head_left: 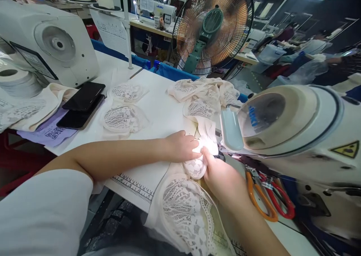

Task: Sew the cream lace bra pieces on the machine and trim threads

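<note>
Cream lace bra fabric (pixel 186 207) hangs over the front table edge, and its upper part runs up under the bright lamp of the sewing machine (pixel 293 124). My left hand (pixel 182 147) reaches across from the left, its fingers curled onto the lit fabric. Pinching the fabric's right edge is my right hand (pixel 222 175), thumb and fingers close to the left fingertips. The glare washes out the cloth between the hands. The needle area is hidden.
Lace cups (pixel 124 118) lie left on the table, with more lace pieces (pixel 203 94) behind. Two phones (pixel 81 105) rest on a purple paper (pixel 49 130). Orange-handled scissors (pixel 261 197) and red-handled scissors (pixel 279 199) lie right. A fan (pixel 213 26) stands behind; people work at far right.
</note>
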A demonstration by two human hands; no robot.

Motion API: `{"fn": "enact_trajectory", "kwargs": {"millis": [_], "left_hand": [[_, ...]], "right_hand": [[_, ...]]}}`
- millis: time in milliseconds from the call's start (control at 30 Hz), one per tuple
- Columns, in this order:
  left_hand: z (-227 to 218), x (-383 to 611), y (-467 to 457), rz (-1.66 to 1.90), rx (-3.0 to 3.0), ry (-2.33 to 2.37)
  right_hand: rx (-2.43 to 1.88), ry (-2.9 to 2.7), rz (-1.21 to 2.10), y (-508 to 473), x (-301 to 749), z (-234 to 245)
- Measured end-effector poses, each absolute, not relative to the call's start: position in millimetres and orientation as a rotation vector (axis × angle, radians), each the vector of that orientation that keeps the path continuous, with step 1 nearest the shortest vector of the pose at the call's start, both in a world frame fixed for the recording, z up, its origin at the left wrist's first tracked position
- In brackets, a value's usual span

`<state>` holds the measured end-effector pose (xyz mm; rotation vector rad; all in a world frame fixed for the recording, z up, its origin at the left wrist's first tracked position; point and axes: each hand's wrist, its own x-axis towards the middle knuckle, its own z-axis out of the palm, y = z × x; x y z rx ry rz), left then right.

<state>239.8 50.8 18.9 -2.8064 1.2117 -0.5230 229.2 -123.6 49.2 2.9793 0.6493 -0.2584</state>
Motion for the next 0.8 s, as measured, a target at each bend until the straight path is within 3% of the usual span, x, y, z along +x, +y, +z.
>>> {"fn": "enact_trajectory", "kwargs": {"millis": [133, 467, 800], "left_hand": [[17.5, 238.8, 56.1, -0.473, -2.815, 1.201], [38.5, 256.9, 43.3, 0.028, -2.973, 0.991], [35.5, 251.9, 38.4, -0.107, -2.928, 0.976]], "right_hand": [[2.992, 0.537, -0.291, -120.1, 233.6, 47.7], [2.931, 0.518, -0.231, -120.5, 227.1, 50.1], [2.924, 0.536, -0.232, -124.6, 228.6, 45.4]]}}
